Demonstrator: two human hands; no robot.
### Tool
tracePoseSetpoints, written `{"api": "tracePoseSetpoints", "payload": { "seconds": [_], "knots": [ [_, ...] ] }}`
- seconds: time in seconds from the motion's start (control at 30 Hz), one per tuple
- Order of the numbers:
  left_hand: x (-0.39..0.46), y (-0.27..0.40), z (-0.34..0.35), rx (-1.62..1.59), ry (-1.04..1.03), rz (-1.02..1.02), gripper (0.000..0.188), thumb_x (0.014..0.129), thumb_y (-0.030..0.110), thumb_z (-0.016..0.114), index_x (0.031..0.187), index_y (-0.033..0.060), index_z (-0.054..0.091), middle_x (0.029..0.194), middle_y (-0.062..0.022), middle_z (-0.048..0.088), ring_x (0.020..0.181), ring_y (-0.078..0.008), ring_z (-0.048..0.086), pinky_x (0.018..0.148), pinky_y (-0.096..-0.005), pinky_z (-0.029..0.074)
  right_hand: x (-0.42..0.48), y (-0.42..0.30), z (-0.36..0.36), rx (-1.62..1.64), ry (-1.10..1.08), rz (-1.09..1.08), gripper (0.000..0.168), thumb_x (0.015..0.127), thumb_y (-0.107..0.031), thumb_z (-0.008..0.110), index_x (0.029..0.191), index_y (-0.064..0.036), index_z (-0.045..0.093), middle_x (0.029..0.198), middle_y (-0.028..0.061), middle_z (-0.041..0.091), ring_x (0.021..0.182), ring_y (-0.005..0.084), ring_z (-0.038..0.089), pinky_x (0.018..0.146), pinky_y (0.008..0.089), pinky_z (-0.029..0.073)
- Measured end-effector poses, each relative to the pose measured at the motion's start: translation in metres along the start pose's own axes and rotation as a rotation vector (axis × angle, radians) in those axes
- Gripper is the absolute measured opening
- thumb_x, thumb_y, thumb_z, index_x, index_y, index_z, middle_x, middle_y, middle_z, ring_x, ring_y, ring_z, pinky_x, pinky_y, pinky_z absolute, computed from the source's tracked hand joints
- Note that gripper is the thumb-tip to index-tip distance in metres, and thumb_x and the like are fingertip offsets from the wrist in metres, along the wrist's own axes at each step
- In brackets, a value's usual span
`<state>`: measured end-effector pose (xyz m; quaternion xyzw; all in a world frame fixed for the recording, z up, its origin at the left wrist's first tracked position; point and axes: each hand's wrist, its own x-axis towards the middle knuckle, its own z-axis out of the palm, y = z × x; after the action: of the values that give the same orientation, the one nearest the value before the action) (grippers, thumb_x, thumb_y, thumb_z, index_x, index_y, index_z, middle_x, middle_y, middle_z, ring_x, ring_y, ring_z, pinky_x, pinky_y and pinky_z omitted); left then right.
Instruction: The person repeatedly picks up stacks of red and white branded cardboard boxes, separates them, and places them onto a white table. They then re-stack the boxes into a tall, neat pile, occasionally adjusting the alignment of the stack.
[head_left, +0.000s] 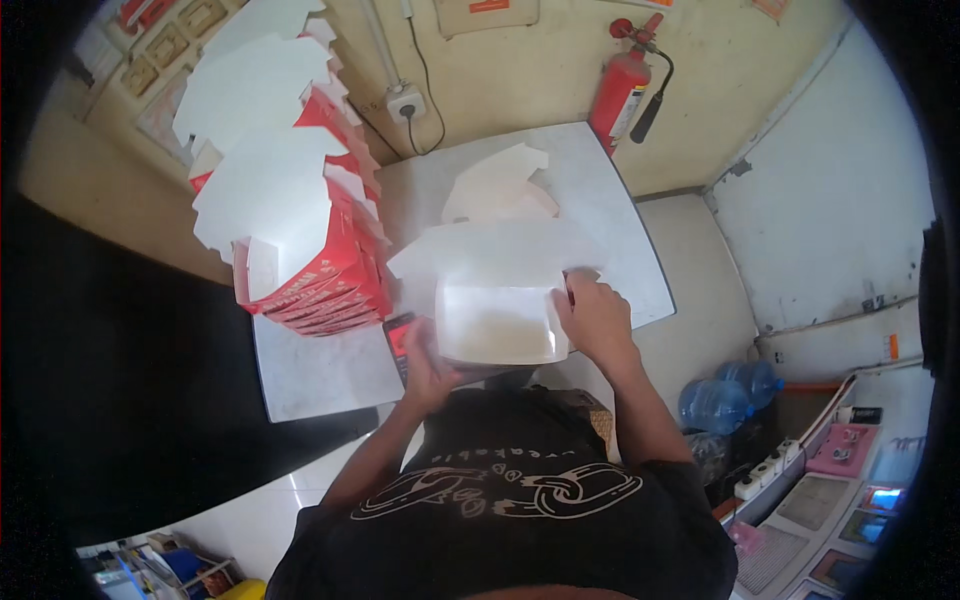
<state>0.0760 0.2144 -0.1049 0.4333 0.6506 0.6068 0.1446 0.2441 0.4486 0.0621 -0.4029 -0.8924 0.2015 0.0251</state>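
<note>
An open paperboard box (501, 319) with a white inside sits before me at the table's front edge, its lid flap (502, 251) spread out away from me. My right hand (600, 311) grips the right wall, with the fingers over its upper corner. At the left front corner, my left hand (429, 367) holds the box side; it is slightly blurred. A smartphone (397, 341) with a lit red screen lies just beside that hand, partly covered by it. Behind the box is another white paperboard piece (495, 184), its lower part hidden by the lid flap.
Red-and-white paperboard boxes (330, 289) with raised lids stand in a tall stack at the left of the white table (322, 375). A fire extinguisher (622, 86) hangs by the wall behind. Large water bottles (716, 405) rest on the floor at right. A wall socket (406, 103) holds a plugged cable.
</note>
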Motion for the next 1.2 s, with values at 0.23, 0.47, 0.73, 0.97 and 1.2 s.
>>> {"api": "tracePoseSetpoints", "payload": {
  "seconds": [0.23,0.47,0.73,0.97,1.2],
  "knots": [
    [0.009,0.0,0.004,0.315,-0.094,-0.091,0.126,0.059,0.043,0.094,0.149,0.0018,0.017,0.144,-0.0198,0.031,0.138,-0.0347,0.032,0.115,-0.0478,0.028,0.006,-0.011,0.006,0.233,0.344,-0.249,0.014,0.097,-0.017,0.055,0.096,-0.004,0.06,0.075,0.0243,0.062,0.068,0.0434,0.063,0.062,0.0475,0.049],
    [0.011,0.005,0.011,0.289,-0.113,-0.03,0.106,0.058,0.025,0.096,0.142,0.0045,0.035,0.142,-0.0203,0.035,0.135,-0.0381,0.036,0.114,-0.0471,0.032,0.02,0.015,-0.019,0.439,0.317,-0.129,0.022,0.101,-0.018,0.05,0.089,-0.001,0.055,0.069,0.0134,0.058,0.059,0.0234,0.054,0.059,0.0367,0.043],
    [0.008,0.003,0.002,0.342,-0.108,0.006,0.105,0.06,0.031,0.094,0.141,0.0038,0.033,0.137,-0.0212,0.038,0.131,-0.0369,0.039,0.11,-0.047,0.034,0.001,0.032,-0.077,1.018,0.176,0.119,0.022,0.101,-0.017,0.051,0.083,-0.007,0.058,0.074,-0.0055,0.052,0.065,0.0028,0.044,0.058,0.0232,0.036],
    [0.037,0.104,-0.02,-0.354,0.053,0.283,0.116,0.076,0.055,0.078,0.154,0.006,0.008,0.143,-0.0211,0.037,0.132,-0.0345,0.04,0.11,-0.0475,0.032,-0.02,0.016,-0.069,0.541,0.387,-0.141,0.025,0.099,-0.014,0.056,0.077,-0.002,0.051,0.064,0.004,0.046,0.061,0.0095,0.04,0.055,0.0284,0.036],
    [0.034,0.203,-0.079,-0.536,-0.114,-0.105,0.107,0.084,0.007,0.069,0.156,0.0072,-0.011,0.15,-0.0207,0.034,0.137,-0.0307,0.04,0.113,-0.0454,0.033,-0.077,-0.062,-0.047,0.585,0.214,-0.213,0.024,0.099,-0.015,0.055,0.082,0.001,0.05,0.065,0.0115,0.052,0.059,0.0149,0.049,0.057,0.0305,0.044]
  ]
}}
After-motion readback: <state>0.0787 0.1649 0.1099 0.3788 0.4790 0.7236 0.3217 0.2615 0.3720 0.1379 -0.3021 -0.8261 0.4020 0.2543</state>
